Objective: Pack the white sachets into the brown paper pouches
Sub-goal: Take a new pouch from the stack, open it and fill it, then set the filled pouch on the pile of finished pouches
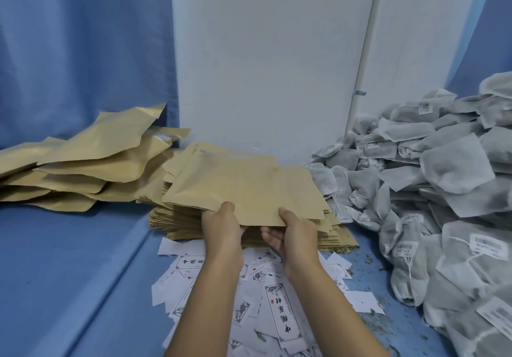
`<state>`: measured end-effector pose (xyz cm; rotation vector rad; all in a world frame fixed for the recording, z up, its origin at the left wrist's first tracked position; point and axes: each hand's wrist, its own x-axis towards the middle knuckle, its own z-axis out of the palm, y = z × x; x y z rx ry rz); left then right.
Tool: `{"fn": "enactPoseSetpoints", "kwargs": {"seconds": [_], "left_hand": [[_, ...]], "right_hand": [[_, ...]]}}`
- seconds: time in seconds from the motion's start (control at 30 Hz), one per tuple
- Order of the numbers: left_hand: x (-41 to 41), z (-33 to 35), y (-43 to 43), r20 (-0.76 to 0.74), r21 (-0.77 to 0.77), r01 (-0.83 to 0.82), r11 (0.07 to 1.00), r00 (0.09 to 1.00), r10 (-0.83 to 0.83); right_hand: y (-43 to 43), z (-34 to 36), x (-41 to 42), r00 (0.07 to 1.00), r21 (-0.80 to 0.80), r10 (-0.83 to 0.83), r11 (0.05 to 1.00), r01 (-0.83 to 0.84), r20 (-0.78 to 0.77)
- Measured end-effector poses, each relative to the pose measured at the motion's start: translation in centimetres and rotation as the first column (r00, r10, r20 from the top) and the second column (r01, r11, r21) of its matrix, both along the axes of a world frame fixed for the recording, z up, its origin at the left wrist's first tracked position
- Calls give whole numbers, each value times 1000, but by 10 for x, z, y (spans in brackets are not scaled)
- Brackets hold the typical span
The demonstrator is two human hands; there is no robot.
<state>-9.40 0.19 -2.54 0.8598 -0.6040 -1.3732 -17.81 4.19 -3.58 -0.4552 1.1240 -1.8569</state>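
I pinch the near edge of the top flat brown paper pouch (243, 190) with my left hand (221, 226) and my right hand (293, 235), thumbs on top and curled fingers (270, 237) under it, and I think this is to peel it off the stack of flat brown pouches (329, 235) and open its mouth. The big heap of white mesh sachets (443, 174) sits just right of the stack on the blue table (69, 273), handy to grab, and the puffy brown pouches (83, 163) piled on the left look filled already.
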Motion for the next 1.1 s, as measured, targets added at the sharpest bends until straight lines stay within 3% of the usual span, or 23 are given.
{"fn": "enactPoseSetpoints", "kwargs": {"seconds": [0.27, 0.4, 0.5, 0.53, 0.63, 0.7, 0.77, 0.93, 1.0, 1.1], "left_hand": [[48, 25, -24, -109, -69, -84, 994, 991, 77], [83, 55, -54, -193, -104, -154, 983, 972, 132], [116, 78, -91, -250, -141, -122, 982, 965, 83], [128, 83, -107, -228, -125, -100, 987, 971, 70], [158, 86, -146, 67, 19, -31, 999, 997, 30], [173, 78, -167, 103, 109, 21, 994, 994, -33], [183, 72, -181, -14, 114, 53, 992, 999, -52], [194, 66, -199, -295, -40, 29, 999, 955, -40], [198, 68, -203, -361, -109, -15, 994, 932, -26], [203, 68, -207, -409, -117, -83, 990, 912, 28]], "right_hand": [[-25, 28, 30, 968, -14, 216, 975, -220, -126], [-64, 61, 65, 945, -82, 320, 942, -325, -62], [-106, 89, 93, 926, -97, 378, 921, -378, -29], [-124, 96, 102, 926, -87, 376, 922, -377, -36], [-174, 109, 129, 916, -22, 392, 918, -395, -86], [-200, 111, 145, 903, 29, 426, 905, -425, -54], [-217, 106, 155, 909, 54, 416, 908, -416, 3], [-235, 105, 168, 917, -80, 385, 922, -378, 106], [-236, 106, 174, 872, -147, 458, 887, -437, 172], [-227, 103, 183, 784, -151, 604, 797, -585, 143]]}}
